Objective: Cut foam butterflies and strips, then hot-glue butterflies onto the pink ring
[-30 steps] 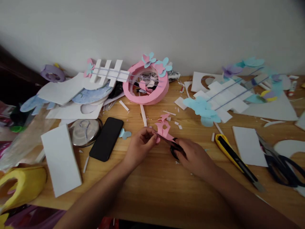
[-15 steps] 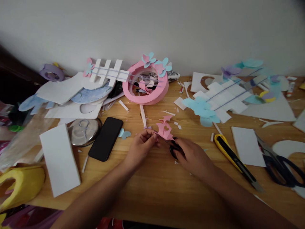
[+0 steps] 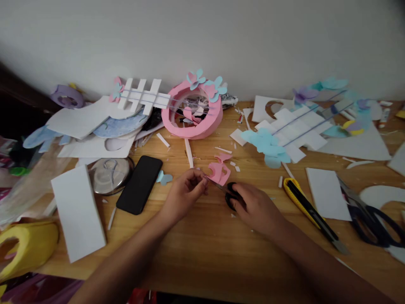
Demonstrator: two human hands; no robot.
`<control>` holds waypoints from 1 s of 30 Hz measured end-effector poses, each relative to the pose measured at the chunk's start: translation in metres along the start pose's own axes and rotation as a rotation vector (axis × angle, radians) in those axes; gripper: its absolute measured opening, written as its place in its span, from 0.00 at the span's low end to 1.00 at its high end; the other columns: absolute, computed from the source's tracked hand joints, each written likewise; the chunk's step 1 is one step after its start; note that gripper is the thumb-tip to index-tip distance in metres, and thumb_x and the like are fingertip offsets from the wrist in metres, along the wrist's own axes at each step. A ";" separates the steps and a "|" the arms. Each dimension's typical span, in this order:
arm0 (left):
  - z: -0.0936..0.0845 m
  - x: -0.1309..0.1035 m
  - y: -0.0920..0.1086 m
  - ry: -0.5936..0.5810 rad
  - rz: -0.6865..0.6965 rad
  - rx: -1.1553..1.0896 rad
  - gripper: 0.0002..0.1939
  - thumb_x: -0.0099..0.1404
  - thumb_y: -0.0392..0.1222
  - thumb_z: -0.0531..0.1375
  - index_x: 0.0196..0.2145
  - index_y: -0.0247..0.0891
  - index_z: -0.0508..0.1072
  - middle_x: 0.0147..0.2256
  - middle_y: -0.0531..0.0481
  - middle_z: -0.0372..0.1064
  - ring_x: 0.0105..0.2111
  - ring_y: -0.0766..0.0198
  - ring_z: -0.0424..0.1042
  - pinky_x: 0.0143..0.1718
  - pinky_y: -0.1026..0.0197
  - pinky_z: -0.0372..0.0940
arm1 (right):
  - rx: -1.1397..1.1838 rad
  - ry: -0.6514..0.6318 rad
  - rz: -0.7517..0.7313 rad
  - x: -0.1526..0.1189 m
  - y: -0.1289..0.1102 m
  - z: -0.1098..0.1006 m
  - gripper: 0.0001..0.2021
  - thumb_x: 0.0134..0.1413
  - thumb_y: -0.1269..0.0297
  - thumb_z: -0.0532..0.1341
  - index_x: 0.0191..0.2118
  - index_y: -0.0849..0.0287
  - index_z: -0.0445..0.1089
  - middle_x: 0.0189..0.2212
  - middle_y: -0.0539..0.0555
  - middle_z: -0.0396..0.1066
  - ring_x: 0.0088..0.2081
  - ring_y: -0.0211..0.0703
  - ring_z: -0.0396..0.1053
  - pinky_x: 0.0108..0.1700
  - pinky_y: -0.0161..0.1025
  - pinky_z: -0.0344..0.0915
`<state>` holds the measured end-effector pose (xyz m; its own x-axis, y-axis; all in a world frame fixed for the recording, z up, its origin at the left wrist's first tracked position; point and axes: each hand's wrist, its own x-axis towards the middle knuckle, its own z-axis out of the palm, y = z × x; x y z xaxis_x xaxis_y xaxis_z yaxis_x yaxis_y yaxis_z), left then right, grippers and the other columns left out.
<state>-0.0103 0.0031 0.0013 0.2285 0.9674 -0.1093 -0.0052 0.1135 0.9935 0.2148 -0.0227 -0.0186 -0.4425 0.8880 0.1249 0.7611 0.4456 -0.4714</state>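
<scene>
Left hand: the left hand [image 3: 185, 195] pinches the near left edge of the pink paper [image 3: 220, 172] between thumb and fingertips, closed on it.
Right hand: the right hand [image 3: 257, 207] is closed around the black handles of the small scissors [image 3: 228, 193], fingers through the loops.
Scissors: the blades point left and far, meeting the lower edge of the pink paper; how wide they stand I cannot tell.
Pink paper: held just above the table [image 3: 202, 249], mid-scene, between both hands, with curved cut-outs in it.
Left of the hands: a black phone [image 3: 139, 184] lies flat, a small blue paper shape [image 3: 163, 178] just beside it, a white foam sheet [image 3: 77, 211] further left.
Far side: a pink foam ring [image 3: 193, 114] with paper butterflies stands near the wall.
Right of the hands: a yellow utility knife [image 3: 308, 209], then a white card [image 3: 327, 193], and large dark scissors [image 3: 368, 219] at the right edge.
</scene>
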 end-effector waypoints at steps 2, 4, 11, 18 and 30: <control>0.000 0.000 0.002 0.001 0.004 0.016 0.09 0.65 0.45 0.62 0.34 0.36 0.70 0.26 0.54 0.69 0.26 0.69 0.68 0.30 0.66 0.64 | 0.001 -0.006 0.007 0.000 0.000 0.000 0.07 0.57 0.72 0.55 0.40 0.59 0.67 0.35 0.59 0.75 0.36 0.50 0.74 0.38 0.43 0.68; 0.000 0.000 0.003 0.006 0.001 0.004 0.08 0.65 0.44 0.63 0.35 0.36 0.70 0.26 0.54 0.69 0.26 0.70 0.68 0.30 0.66 0.64 | 0.002 -0.010 0.006 -0.001 0.000 0.000 0.07 0.58 0.72 0.55 0.41 0.59 0.67 0.35 0.59 0.75 0.37 0.50 0.74 0.38 0.43 0.68; 0.003 0.001 -0.011 0.004 -0.089 -0.281 0.11 0.64 0.46 0.64 0.34 0.36 0.71 0.25 0.54 0.69 0.25 0.70 0.69 0.30 0.65 0.66 | -0.008 -0.004 0.006 -0.001 0.003 0.003 0.08 0.59 0.71 0.55 0.43 0.60 0.68 0.36 0.60 0.76 0.38 0.50 0.74 0.39 0.43 0.69; 0.002 0.002 -0.005 0.013 -0.101 -0.298 0.12 0.62 0.47 0.66 0.33 0.35 0.72 0.26 0.53 0.70 0.25 0.69 0.70 0.31 0.64 0.67 | 0.002 -0.009 0.024 0.000 0.002 0.002 0.07 0.58 0.72 0.56 0.42 0.60 0.68 0.35 0.59 0.76 0.37 0.50 0.74 0.37 0.43 0.68; 0.011 -0.001 -0.006 -0.003 -0.332 -0.754 0.11 0.60 0.41 0.69 0.31 0.34 0.70 0.25 0.56 0.64 0.23 0.73 0.63 0.26 0.69 0.62 | 0.007 0.004 0.007 -0.001 0.004 0.005 0.07 0.62 0.70 0.55 0.42 0.60 0.69 0.37 0.60 0.77 0.37 0.50 0.75 0.39 0.44 0.69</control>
<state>0.0000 -0.0007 -0.0039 0.3354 0.8564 -0.3925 -0.5890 0.5157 0.6221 0.2157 -0.0222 -0.0251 -0.4350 0.8916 0.1255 0.7609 0.4385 -0.4782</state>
